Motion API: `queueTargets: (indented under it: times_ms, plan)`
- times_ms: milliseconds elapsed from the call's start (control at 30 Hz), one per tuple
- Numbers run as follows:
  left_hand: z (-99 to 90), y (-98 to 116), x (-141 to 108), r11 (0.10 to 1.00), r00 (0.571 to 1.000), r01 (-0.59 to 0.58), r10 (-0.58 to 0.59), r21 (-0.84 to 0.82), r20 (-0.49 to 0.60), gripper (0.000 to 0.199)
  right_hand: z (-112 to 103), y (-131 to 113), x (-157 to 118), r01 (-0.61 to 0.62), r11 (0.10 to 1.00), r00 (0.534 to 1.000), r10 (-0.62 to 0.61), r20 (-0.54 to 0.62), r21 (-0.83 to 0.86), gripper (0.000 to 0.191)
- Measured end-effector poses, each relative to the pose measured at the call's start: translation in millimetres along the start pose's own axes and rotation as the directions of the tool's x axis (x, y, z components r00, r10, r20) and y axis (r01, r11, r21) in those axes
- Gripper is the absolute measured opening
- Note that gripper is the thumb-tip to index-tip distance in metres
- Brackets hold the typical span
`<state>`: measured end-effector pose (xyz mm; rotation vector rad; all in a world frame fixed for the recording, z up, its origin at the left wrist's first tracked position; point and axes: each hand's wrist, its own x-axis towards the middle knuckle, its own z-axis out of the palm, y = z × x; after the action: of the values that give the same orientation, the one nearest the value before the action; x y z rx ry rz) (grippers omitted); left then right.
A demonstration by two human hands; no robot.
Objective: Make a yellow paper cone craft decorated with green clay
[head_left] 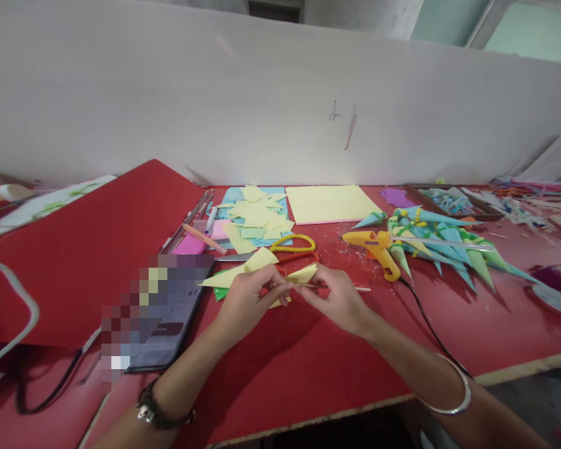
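Above the red table, my two hands meet with closed fingertips around a small piece of yellow paper [305, 274]. My left hand [255, 293] pinches the paper's near edge. My right hand [339, 298] is closed on the paper and on a thin pale stick [363, 289], whose end pokes out to the right. Fingers hide how paper and stick meet. Just behind my left hand lies a yellow paper cone shape [229, 273], over something green [220, 293]. Scissors [295, 243] with yellow and red handles lie beyond my hands.
A yellow glue gun [376, 246] with a black cord rests right, beside a pile of blue and yellow paper cones [449, 240]. Yellow scraps [257, 215] and paper sheets [331, 202] lie at the back. At left are a phone [168, 337] and a red board [98, 249].
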<state>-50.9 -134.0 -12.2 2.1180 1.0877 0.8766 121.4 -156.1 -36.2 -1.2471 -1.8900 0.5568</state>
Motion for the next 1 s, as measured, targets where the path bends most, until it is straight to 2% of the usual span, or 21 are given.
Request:
queueTargets:
  times_ms: [133,267,500,700,833,1000]
  plan:
    - [1.8,-1,0,1.000,1.000,-0.023,0.023,-0.020,-0.007,0.021,-1,-2,0,0.017,1.000,0.999,-0.017,0.035,-0.008,0.022]
    - [2.3,-2,1,0.998,1.000,-0.029,0.029,-0.059,-0.003,0.022,-5,-6,1,0.045,0.994,0.998,-0.042,0.036,-0.104,0.026]
    - [0.4,-4,2,0.976,0.998,-0.020,0.032,-0.218,0.050,0.019,-6,-6,0,0.186,0.970,0.982,-0.182,0.040,-0.158,0.033]
    - [1.6,-3,1,0.950,0.996,0.002,0.026,-0.311,0.085,0.012,-6,-3,1,0.227,0.963,0.974,-0.226,0.020,-0.146,0.028]
    - [2.3,0,2,0.968,0.994,0.018,0.010,-0.250,0.112,0.010,-6,-2,2,0.225,0.952,0.974,-0.221,0.043,-0.207,0.028]
    - [2.6,2,3,0.970,0.991,0.054,-0.022,-0.236,0.135,0.022,-5,3,1,0.352,0.871,0.930,-0.366,0.025,-0.343,0.026]
